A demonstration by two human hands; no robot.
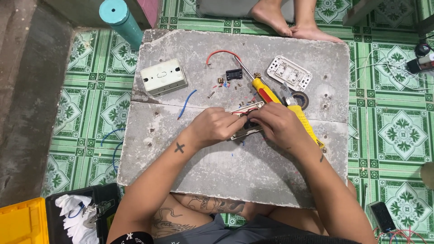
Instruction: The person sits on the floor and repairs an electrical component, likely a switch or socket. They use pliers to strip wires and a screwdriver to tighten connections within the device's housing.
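Observation:
My left hand [216,127] and my right hand [276,125] both grip a white switch frame [246,110] with thin red wires, held just above the grey slab [235,167]. Most of the frame is hidden under my fingers. A yellow-handled screwdriver [263,89] lies just beyond my right hand, its shaft pointing up-left. A yellow tool [307,124] pokes out from under my right wrist. Small screws and wire scraps [222,83] and a small black part [233,73] lie further back.
A white wall box [163,77], a white faceplate [289,73], a black tape roll [300,99], red wire [220,53] and blue wire [186,103] lie on the slab. Another person's bare feet [294,25] rest at its far edge. A teal bottle [122,20] stands on the tiled floor; a toolbox [27,221] sits lower left.

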